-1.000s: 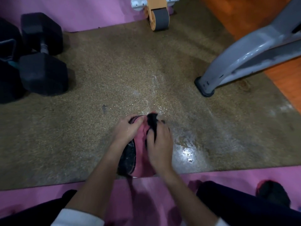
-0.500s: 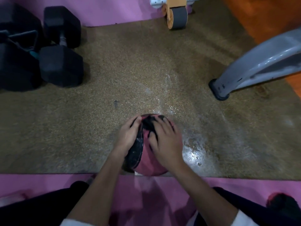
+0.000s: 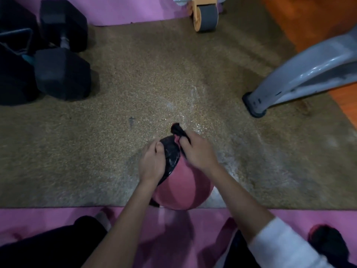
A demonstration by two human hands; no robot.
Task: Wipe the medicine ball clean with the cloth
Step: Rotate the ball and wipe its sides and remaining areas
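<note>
A pink medicine ball with a black panel sits on the brown mat, close in front of me. My left hand rests on its left side over the black panel and steadies it. My right hand presses on the ball's far top and is closed on a small black cloth, whose bunched end sticks out beyond the fingers.
Black hex dumbbells lie at the far left. An orange and grey ab wheel stands at the top. A grey machine leg slants in from the right. Wet, shiny patches mark the brown mat near the ball. My dark-clad legs frame the pink floor.
My right hand slid with the cloth from the ball's upper middle toward its far top. The left hand stayed on the left side. More pink surface shows near me.
</note>
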